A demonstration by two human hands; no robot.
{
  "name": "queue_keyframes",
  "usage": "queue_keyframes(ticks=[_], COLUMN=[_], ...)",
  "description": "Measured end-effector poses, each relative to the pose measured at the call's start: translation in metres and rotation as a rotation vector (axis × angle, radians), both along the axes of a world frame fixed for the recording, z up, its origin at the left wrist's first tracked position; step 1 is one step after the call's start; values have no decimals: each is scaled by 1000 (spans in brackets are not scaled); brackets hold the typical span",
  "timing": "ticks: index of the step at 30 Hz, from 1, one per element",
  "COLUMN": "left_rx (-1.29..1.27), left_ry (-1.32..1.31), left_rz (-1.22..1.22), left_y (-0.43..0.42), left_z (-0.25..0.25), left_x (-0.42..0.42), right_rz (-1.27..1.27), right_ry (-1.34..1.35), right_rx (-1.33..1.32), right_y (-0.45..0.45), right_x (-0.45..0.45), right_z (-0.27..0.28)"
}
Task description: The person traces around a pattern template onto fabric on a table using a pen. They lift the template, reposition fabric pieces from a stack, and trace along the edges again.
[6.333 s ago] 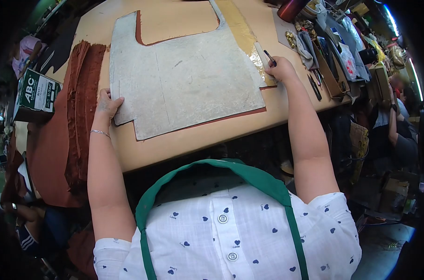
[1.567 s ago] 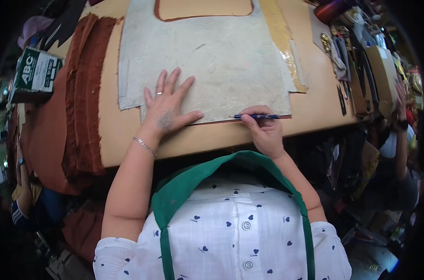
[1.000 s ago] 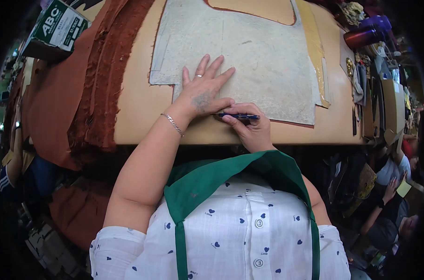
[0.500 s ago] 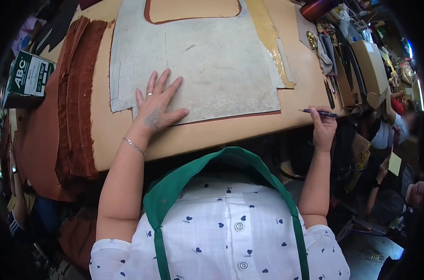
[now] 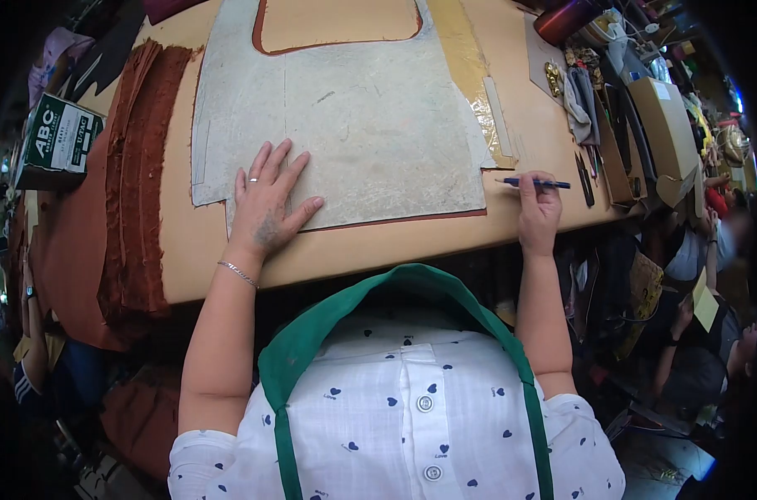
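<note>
My left hand (image 5: 270,200) lies flat with spread fingers on the lower left part of a large grey-white template (image 5: 387,133). A thin reddish-brown border of leather (image 5: 412,220) shows from beneath the template along its lower edge and around its cut-out. Just right of the template's lower right corner, my right hand (image 5: 538,212) grips a dark blue pencil-like writing tool (image 5: 553,184). Its tip points left towards the template's edge, and whether it touches anything I cannot tell.
Reddish-brown leather strips (image 5: 149,183) lie to the left, near a green ABC can (image 5: 57,143). Yellow tape (image 5: 462,50) runs along the template's right side. Tools (image 5: 584,179) and a cardboard box (image 5: 664,125) crowd the right. Other people sit at the far right.
My right hand has moved left with the writing tool, closer to the template's lower right corner. My left hand stays flat on the template; the view has shifted slightly.
</note>
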State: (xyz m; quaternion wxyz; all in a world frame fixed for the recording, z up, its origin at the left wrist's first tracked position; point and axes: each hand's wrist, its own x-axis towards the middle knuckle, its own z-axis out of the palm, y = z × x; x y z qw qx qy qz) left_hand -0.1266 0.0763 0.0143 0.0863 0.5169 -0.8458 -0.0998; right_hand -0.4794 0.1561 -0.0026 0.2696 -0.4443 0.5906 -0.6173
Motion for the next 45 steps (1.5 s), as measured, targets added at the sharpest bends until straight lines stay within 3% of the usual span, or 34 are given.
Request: queue_keyframes(ticks=[6,11,13,16,22,25,26,29,35,45], left_rx=[-21,-99,-73,-18,6,24,19,6,14,35], left_ry=[20,198,133,176,143,139,142,159,166,164], left_rz=[12,-290,-447,-507,-462,-460,-463,-459,-464,-462], left_y=[1,-6,-2,1,2,1,2,2,1,1], left_z=[4,5,8,4,-5,-4,-4,-4,-3,-4], left_x=[-4,-67,-112,-158,-166,-166,-166,-166,-165,-164], right_rz=[5,5,12,-2,-10,162,183,155,172,192], right_ry=[98,213,258,323,437,224,406,148,259,109], right_rx=[-14,-19,-38,-38,89,225,191,204,57,77], right_y=[-16,-16,-15,-13,9,34,38,35,13,8], right_x=[12,17,20,21,20,18,18,22,22,27], right_z=[-15,-13,-10,-10,-5,7,13,18,17,11])
